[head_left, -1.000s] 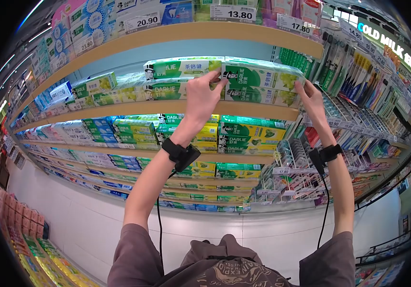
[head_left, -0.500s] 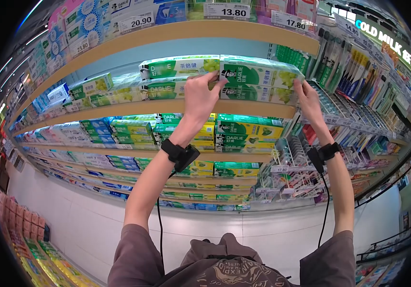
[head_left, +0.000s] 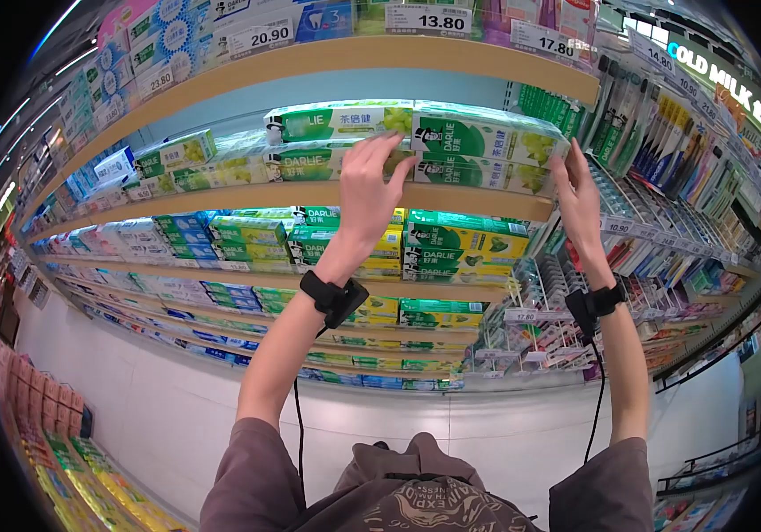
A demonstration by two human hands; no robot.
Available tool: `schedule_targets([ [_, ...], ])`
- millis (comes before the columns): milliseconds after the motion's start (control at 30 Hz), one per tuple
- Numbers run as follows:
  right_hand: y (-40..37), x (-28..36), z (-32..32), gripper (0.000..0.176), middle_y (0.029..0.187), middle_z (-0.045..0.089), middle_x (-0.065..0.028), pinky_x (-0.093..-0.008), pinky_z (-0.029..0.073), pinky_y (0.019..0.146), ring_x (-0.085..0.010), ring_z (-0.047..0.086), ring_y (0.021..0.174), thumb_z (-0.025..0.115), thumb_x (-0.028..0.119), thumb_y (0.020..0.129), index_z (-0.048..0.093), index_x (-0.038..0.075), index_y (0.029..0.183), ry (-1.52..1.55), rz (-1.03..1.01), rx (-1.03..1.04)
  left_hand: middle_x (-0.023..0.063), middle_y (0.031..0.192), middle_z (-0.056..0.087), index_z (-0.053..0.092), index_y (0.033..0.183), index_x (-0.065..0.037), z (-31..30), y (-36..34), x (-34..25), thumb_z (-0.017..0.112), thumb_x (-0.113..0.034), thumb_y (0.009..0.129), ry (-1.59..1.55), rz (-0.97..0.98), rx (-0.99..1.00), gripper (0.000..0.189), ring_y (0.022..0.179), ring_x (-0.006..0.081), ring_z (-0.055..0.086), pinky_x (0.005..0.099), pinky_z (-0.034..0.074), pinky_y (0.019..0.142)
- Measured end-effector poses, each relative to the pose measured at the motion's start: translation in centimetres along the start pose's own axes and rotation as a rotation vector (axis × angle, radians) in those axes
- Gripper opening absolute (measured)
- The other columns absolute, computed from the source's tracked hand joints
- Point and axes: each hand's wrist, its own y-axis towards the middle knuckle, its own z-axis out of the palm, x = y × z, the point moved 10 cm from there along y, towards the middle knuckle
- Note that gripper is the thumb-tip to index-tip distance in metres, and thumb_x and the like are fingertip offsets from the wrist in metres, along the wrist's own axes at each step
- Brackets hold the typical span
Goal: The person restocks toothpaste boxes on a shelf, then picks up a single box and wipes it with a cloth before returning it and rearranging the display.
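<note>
Darlie toothpaste boxes lie stacked two high, end to end, on the shelf in front of me. My left hand (head_left: 368,191) is in front of the seam between the stacks, thumb and fingers apart, its fingertips overlapping the upper left toothpaste box (head_left: 327,121). My right hand (head_left: 578,197) is at the right end of the upper right toothpaste box (head_left: 478,133), thumb and fingers spread around its corner. Beneath them are the lower left toothpaste box (head_left: 305,163) and lower right toothpaste box (head_left: 473,171).
A wooden shelf edge (head_left: 487,202) runs below the stacks, and another shelf edge (head_left: 354,60) with price tags runs above. Green and yellow toothpaste boxes (head_left: 464,238) fill the shelf beneath. Toothbrush packs (head_left: 659,133) hang on the right. Pale floor (head_left: 159,390) lies below.
My left hand has let go of the upper right box's left end and opened, drawing slightly back. My right hand's fingers have loosened at the other end. The boxes stay stacked.
</note>
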Motion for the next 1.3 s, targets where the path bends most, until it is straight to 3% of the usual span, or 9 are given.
schedule_targets([
  [33,-1.0,0.8,-1.1,0.05,0.133,0.063,-0.0193,-0.0393,0.045,0.106,-0.0284,0.061,0.12,0.056,0.032,0.104,0.052,-0.002,0.141,-0.09,-0.064,-0.118,0.0137,0.111,0.073,0.073,0.113,-0.002,-1.3,-0.9,-1.1,0.078,-0.008,0.083,0.062,0.126,-0.099,0.031,0.102,0.0284,0.068,0.0357,0.052,0.089],
  [100,-2.9,1.8,-1.3,0.045,0.133,0.061,-0.0186,-0.0424,0.044,0.105,-0.0309,0.057,0.123,0.063,0.026,0.101,0.055,-0.001,0.136,-0.089,-0.096,-0.122,0.0093,0.111,0.071,0.072,0.109,-0.004,-2.3,-2.7,-0.8,0.077,-0.004,0.082,0.044,0.124,-0.078,0.027,0.108,0.0291,0.064,0.0378,0.05,0.092],
  [167,-5.0,5.0,-0.5,0.037,0.127,0.061,-0.0167,-0.0432,0.043,0.103,-0.0298,0.056,0.121,0.067,0.019,0.097,0.059,-0.001,0.128,-0.302,-0.417,-0.131,0.0084,0.105,0.068,0.07,0.108,-0.003,-2.7,-4.5,-0.2,0.074,-0.005,0.085,0.097,0.15,-0.025,0.024,0.103,0.029,0.063,0.0416,0.049,0.089],
  [233,-5.4,5.1,-0.3,0.034,0.124,0.059,-0.0152,-0.0431,0.044,0.1,-0.0293,0.056,0.117,0.069,0.016,0.096,0.058,0.0,0.123,-0.283,-0.431,-0.16,0.009,0.105,0.067,0.069,0.106,-0.002,-3.1,-5.7,1.0,0.073,-0.003,0.085,0.127,0.143,0.001,0.022,0.105,0.0296,0.062,0.0423,0.049,0.09],
  [433,-2.5,-1.5,-1.9,0.044,0.127,0.06,-0.0144,-0.0386,0.046,0.101,-0.0243,0.058,0.116,0.065,0.024,0.1,0.052,0.0,0.135,-0.001,-0.018,-0.237,0.0113,0.117,0.064,0.067,0.112,-0.002,-3.6,-7.1,2.0,0.072,-0.003,0.085,0.194,0.188,0.062,0.027,0.111,0.032,0.061,0.0435,0.049,0.094],
  [667,-0.8,-0.6,-1.2,0.059,0.138,0.058,-0.0195,-0.0398,0.043,0.109,-0.0273,0.056,0.128,0.065,0.027,0.1,0.042,0.003,0.148,0.022,-0.042,-0.117,0.0137,0.126,0.062,0.066,0.12,-0.002,-4.8,-6.3,3.0,0.071,-0.006,0.086,0.265,0.147,0.016,0.034,0.119,0.0336,0.057,0.0448,0.047,0.099],
  [967,1.4,-1.5,0.0,0.068,0.142,0.056,-0.0212,-0.0385,0.044,0.108,-0.0271,0.058,0.127,0.065,0.033,0.1,0.036,0.0,0.152,0.114,0.023,0.002,0.0162,0.126,0.063,0.061,0.124,0.002,-4.7,-1.9,3.5,0.063,-0.02,0.096,0.257,0.125,0.071,0.036,0.121,0.0334,0.055,0.0456,0.041,0.104],
  [1067,1.6,-2.4,0.7,0.067,0.136,0.061,-0.019,-0.0349,0.044,0.106,-0.022,0.058,0.125,0.065,0.034,0.1,0.039,-0.002,0.151,0.156,0.085,0.028,0.0187,0.131,0.062,0.059,0.132,0.002,-1.1,-1.6,1.2,0.062,-0.025,0.098,0.123,0.155,0.246,0.044,0.122,0.0339,0.056,0.0443,0.04,0.107],
  [1300,1.4,-2.8,1.3,0.056,0.126,0.067,-0.0141,-0.0307,0.047,0.096,-0.0158,0.062,0.11,0.063,0.037,0.101,0.053,-0.003,0.14,0.202,0.158,0.086,0.0253,0.132,0.06,0.054,0.138,0.008,1.6,-0.1,-1.6,0.061,-0.028,0.099,-0.032,0.075,0.292,0.053,0.128,0.037,0.053,0.0453,0.04,0.109],
])
